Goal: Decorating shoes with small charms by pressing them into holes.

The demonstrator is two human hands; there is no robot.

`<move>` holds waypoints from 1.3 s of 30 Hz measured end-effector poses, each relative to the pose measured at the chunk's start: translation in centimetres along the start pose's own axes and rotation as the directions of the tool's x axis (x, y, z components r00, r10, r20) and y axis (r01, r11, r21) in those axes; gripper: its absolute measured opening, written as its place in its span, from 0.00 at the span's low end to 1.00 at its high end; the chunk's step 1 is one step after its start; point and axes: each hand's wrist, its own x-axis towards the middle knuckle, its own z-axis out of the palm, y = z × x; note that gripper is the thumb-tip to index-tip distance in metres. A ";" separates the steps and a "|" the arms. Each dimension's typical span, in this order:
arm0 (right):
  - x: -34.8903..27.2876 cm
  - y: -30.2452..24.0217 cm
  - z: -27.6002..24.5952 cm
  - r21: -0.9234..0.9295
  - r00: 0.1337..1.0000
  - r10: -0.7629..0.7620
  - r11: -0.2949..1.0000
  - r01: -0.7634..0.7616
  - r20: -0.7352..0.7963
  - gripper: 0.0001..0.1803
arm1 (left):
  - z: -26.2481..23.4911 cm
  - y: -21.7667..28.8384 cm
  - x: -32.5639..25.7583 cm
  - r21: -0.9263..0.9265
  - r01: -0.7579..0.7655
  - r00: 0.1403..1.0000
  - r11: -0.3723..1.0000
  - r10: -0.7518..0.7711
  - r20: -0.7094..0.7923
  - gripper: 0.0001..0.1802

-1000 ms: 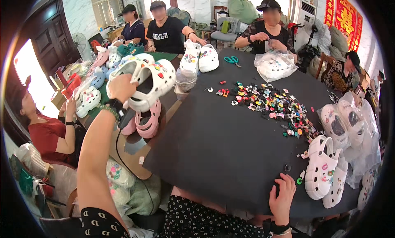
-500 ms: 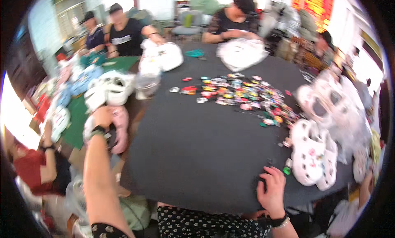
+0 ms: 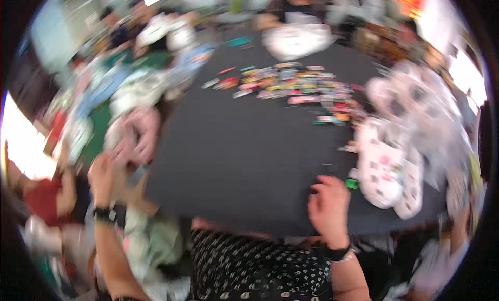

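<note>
My left hand [image 3: 102, 172] is raised beside a pair of pink clogs [image 3: 136, 134] to the left of the black table; motion blur smears its fingers, and I make out nothing in it. On the near right of the black tabletop [image 3: 234, 160], my right hand [image 3: 331, 203] rests with loosely bent fingers apart, holding nothing. Just beyond it lies a small green-and-white piece [image 3: 352, 180]. A pair of white clogs [image 3: 382, 181] with pink decorations stands to its right. Small colourful shoe charms [image 3: 296, 85] are spread over the far middle of the table.
Clogs in clear plastic [image 3: 416, 101] are heaped at the right edge. White clogs [image 3: 138, 93] and blue bagged goods [image 3: 104, 90] crowd the left table. One person [image 3: 296, 4] sits opposite by a white bag [image 3: 297, 40]; a person in red [image 3: 41, 199] sits at left.
My left hand has come off the pink clogs and drawn back toward me. The view has shifted and blurred. At far left, a person has lifted white items. My right hand keeps its place.
</note>
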 end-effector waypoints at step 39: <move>-1.3 -0.2 0.1 -0.065 0.997 0.058 0.996 -0.054 0.055 0.15 | 0.8 -11.0 -18.8 0.545 0.528 0.813 0.651 -0.573 -0.102 0.40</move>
